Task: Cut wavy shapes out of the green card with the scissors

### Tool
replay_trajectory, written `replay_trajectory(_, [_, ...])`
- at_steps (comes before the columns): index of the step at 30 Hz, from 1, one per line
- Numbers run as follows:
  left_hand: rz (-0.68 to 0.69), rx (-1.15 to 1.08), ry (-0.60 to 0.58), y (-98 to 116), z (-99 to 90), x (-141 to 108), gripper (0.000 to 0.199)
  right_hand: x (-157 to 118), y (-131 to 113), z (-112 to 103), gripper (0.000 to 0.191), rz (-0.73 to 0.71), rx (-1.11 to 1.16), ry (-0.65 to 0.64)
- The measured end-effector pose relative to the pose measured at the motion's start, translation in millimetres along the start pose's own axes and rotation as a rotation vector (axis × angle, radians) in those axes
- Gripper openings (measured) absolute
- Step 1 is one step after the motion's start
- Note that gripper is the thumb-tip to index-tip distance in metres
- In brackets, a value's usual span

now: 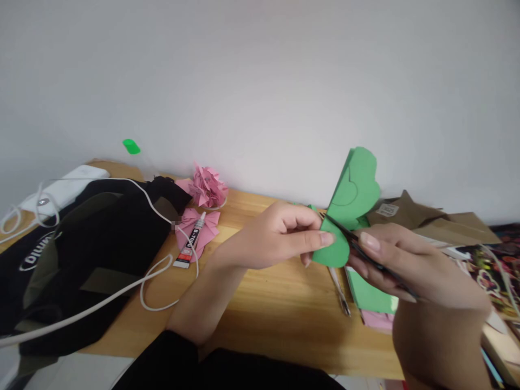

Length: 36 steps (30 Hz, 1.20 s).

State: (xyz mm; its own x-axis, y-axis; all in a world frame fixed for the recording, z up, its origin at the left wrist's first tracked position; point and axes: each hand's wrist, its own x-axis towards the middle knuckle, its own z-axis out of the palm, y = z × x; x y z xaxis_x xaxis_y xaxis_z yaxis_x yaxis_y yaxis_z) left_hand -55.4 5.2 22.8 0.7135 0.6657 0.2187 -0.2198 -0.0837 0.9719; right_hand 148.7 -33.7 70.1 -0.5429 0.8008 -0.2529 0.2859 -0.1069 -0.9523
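Note:
Between the thumb and fingers of my left hand is the lower part of a green paper piece. The paper is folded, has a scalloped outer edge, and carries a curved drawn line. My right hand grips dark scissors from the right. Their blades cross the paper just above my left thumb, and one tip shows past its left edge. My right fingers hide most of the scissor handles.
A black bag and white cable lie left on the wooden table. Pink paper flowers and a glue tube sit behind my left arm. Green sheets and brown paper are at the right.

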Motion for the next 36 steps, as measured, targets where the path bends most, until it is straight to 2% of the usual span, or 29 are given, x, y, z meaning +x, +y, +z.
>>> replay_trajectory(17, [-0.018, 0.01, -0.023, -1, 0.8, 2, 0.033, -6, 9, 0, 0.051, 0.041, -0.013, 0.037])
replay_trajectory(21, [-0.046, -0.012, -0.056, -9, 3.1, 5, 0.032, -8, 19, 1, 0.05, 0.055, 0.027, 0.051])
replay_trajectory(26, [-0.215, 0.018, -0.048, -37, 7.5, -4, 0.031, -7, 56, 8, 0.055, 0.082, 0.148, 0.042])
replay_trajectory(32, [-0.462, -0.065, 0.034, -81, 20.6, -37, 0.031, -1, 122, 36, 0.052, 0.323, 0.446, -0.018])
replay_trajectory(36, [-0.576, -0.118, 0.09, -108, 26.8, -58, 0.03, -2, 152, 53, 0.05, 0.38, 0.56, -0.038])
